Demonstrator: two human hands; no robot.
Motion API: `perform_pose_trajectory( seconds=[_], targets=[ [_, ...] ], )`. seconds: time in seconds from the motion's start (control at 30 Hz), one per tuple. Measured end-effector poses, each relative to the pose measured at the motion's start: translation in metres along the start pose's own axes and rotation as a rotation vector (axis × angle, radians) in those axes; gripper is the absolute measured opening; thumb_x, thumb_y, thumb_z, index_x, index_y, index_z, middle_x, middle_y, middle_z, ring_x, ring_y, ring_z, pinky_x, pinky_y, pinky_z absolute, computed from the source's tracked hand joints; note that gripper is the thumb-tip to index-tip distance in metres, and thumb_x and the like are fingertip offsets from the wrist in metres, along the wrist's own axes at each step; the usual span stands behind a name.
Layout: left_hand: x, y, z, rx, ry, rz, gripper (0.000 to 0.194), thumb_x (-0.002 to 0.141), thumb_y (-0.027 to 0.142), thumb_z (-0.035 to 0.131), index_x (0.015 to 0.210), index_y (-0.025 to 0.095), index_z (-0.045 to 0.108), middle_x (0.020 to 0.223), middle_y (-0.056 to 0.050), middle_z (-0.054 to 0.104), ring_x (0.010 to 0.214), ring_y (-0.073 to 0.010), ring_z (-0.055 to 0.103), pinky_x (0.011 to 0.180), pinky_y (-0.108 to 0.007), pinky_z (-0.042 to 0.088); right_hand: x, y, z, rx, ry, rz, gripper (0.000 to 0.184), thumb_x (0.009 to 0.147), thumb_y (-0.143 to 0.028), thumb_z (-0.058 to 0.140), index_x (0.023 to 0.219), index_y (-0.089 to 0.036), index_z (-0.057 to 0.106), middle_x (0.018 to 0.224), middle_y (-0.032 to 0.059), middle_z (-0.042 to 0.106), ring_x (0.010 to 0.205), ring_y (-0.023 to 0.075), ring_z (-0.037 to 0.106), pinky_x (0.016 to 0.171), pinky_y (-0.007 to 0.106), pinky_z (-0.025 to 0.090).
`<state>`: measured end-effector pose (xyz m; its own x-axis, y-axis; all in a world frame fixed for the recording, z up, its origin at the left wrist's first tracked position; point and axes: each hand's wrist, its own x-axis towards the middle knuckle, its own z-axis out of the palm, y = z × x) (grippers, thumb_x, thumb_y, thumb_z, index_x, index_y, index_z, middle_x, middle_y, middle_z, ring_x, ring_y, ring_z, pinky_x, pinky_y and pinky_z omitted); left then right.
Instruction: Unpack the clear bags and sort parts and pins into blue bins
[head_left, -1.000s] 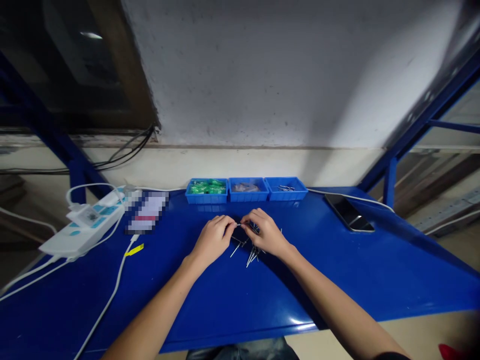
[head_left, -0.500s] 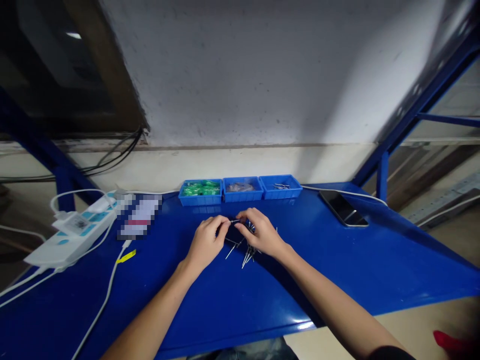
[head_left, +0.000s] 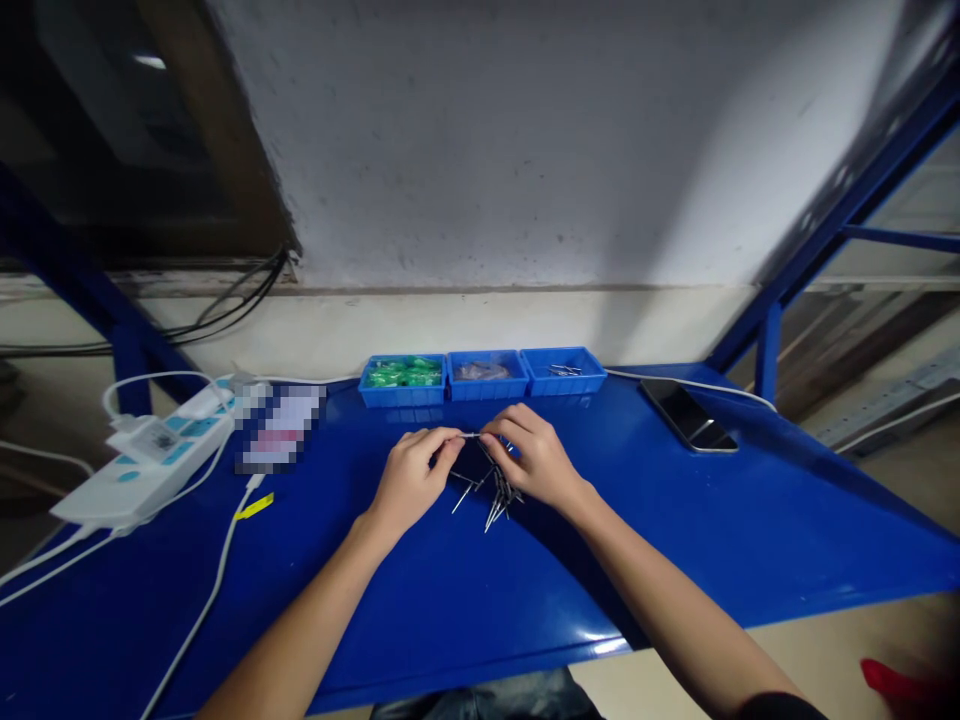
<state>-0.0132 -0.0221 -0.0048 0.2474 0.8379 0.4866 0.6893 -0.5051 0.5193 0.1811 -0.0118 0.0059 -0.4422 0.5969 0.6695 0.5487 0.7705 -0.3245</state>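
Observation:
Between my hands a thin metal rod [head_left: 470, 435] lies level, a little above the blue table. My left hand [head_left: 414, 474] pinches its left end between thumb and fingertips. The right end is pinched by my right hand [head_left: 534, 455], whose fingers hide part of it. Below the right hand lies a loose pile of slim metal rods [head_left: 501, 498], partly covered by that hand. A few more rods [head_left: 466, 492] lie crossed to the left of the pile.
Three blue bins stand along the back: one with green bags [head_left: 405, 398], one with clear bags [head_left: 487, 390], one with several rods [head_left: 564, 388]. A black phone [head_left: 694, 418] lies at right. At left are a white power strip [head_left: 142, 475], a blurred-out phone [head_left: 281, 430] and a white cable [head_left: 214, 585].
My hands have drawn slightly apart, so more of the rod shows between them. My right hand has risen a little, uncovering more of the pile. The view has shifted slightly.

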Motion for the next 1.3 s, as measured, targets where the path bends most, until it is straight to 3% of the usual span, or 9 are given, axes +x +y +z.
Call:
perform_pose_trajectory(
  seconds=[0.13, 0.2, 0.23, 0.33, 0.4, 0.6, 0.73, 0.93, 1.3],
  targets=[
    [0.002, -0.010, -0.007, 0.129, -0.248, 0.019, 0.019, 0.087, 0.030, 0.051, 0.101, 0.026, 0.063, 0.095, -0.001, 0.068, 0.091, -0.0203, 0.059, 0.085, -0.038, 0.039, 0.005, 0.020, -0.026, -0.149, 0.456, -0.031, 0.010, 0.087, -0.020, 0.049, 0.087, -0.021, 0.059, 0.079, 0.0052, 0.060, 0.075, 0.0172, 0.054, 0.070, 0.033, 0.044],
    [0.001, -0.016, -0.007, 0.169, -0.340, 0.037, 0.016, 0.084, 0.028, 0.055, 0.098, 0.028, 0.063, 0.101, 0.000, 0.065, 0.098, -0.0223, 0.055, 0.090, -0.042, 0.035, 0.008, 0.040, -0.038, -0.283, 0.641, 0.083, 0.011, 0.087, -0.021, 0.048, 0.086, -0.021, 0.059, 0.078, 0.0057, 0.059, 0.076, 0.0183, 0.053, 0.073, 0.035, 0.043],
    [0.000, -0.018, -0.007, 0.177, -0.370, 0.042, 0.014, 0.083, 0.028, 0.057, 0.095, 0.028, 0.064, 0.102, 0.000, 0.064, 0.100, -0.0227, 0.053, 0.091, -0.043, 0.033, 0.009, 0.050, -0.042, -0.358, 0.661, 0.176, 0.013, 0.087, -0.024, 0.047, 0.089, -0.020, 0.060, 0.080, 0.0066, 0.059, 0.078, 0.0193, 0.052, 0.076, 0.037, 0.042],
    [-0.003, -0.022, -0.002, 0.186, -0.388, 0.045, 0.007, 0.083, 0.025, 0.056, 0.083, 0.025, 0.063, 0.099, -0.001, 0.061, 0.101, -0.0218, 0.050, 0.094, -0.044, 0.029, 0.004, 0.075, -0.041, -0.508, 0.492, 0.416, 0.029, 0.083, -0.033, 0.053, 0.104, -0.014, 0.059, 0.096, 0.0137, 0.058, 0.091, 0.0262, 0.050, 0.081, 0.045, 0.040],
    [-0.004, -0.023, 0.001, 0.186, -0.386, 0.045, 0.010, 0.085, 0.022, 0.053, 0.079, 0.023, 0.061, 0.097, -0.001, 0.061, 0.099, -0.0209, 0.050, 0.094, -0.043, 0.028, -0.003, 0.079, -0.031, -0.492, 0.358, 0.493, 0.031, 0.082, -0.035, 0.054, 0.104, -0.013, 0.060, 0.098, 0.0155, 0.058, 0.094, 0.0284, 0.049, 0.081, 0.046, 0.040],
    [0.001, -0.021, 0.001, 0.202, -0.295, -0.021, 0.012, 0.087, 0.021, 0.047, 0.081, 0.022, 0.058, 0.089, 0.000, 0.064, 0.093, -0.0211, 0.052, 0.087, -0.040, 0.033, -0.007, 0.037, 0.011, -0.203, 0.080, 0.326, 0.022, 0.088, -0.033, 0.049, 0.098, -0.018, 0.063, 0.091, 0.0106, 0.059, 0.090, 0.0249, 0.051, 0.081, 0.040, 0.042],
    [0.005, -0.022, 0.000, 0.110, -0.175, -0.016, 0.012, 0.088, 0.022, 0.047, 0.082, 0.021, 0.057, 0.085, -0.002, 0.065, 0.086, -0.0198, 0.053, 0.079, -0.034, 0.040, -0.005, 0.015, 0.021, -0.049, -0.071, 0.209, 0.021, 0.087, -0.031, 0.051, 0.101, -0.019, 0.062, 0.089, 0.0084, 0.060, 0.087, 0.0226, 0.052, 0.078, 0.037, 0.044],
    [0.004, -0.018, 0.003, 0.052, -0.119, 0.036, 0.011, 0.089, 0.021, 0.048, 0.083, 0.020, 0.058, 0.086, -0.002, 0.065, 0.087, -0.0191, 0.053, 0.080, -0.033, 0.043, -0.005, 0.010, 0.021, 0.000, -0.163, 0.116, 0.012, 0.086, -0.023, 0.053, 0.094, -0.019, 0.060, 0.087, 0.0069, 0.059, 0.081, 0.0197, 0.051, 0.076, 0.035, 0.042],
    [0.003, -0.013, 0.005, 0.012, -0.046, 0.053, 0.009, 0.084, 0.021, 0.056, 0.093, 0.020, 0.058, 0.083, -0.001, 0.063, 0.087, -0.0185, 0.054, 0.080, -0.032, 0.045, -0.007, 0.012, 0.027, 0.020, -0.127, 0.121, 0.009, 0.089, -0.018, 0.047, 0.084, -0.018, 0.055, 0.080, 0.0057, 0.057, 0.074, 0.0180, 0.048, 0.068, 0.030, 0.039]
  ],
)
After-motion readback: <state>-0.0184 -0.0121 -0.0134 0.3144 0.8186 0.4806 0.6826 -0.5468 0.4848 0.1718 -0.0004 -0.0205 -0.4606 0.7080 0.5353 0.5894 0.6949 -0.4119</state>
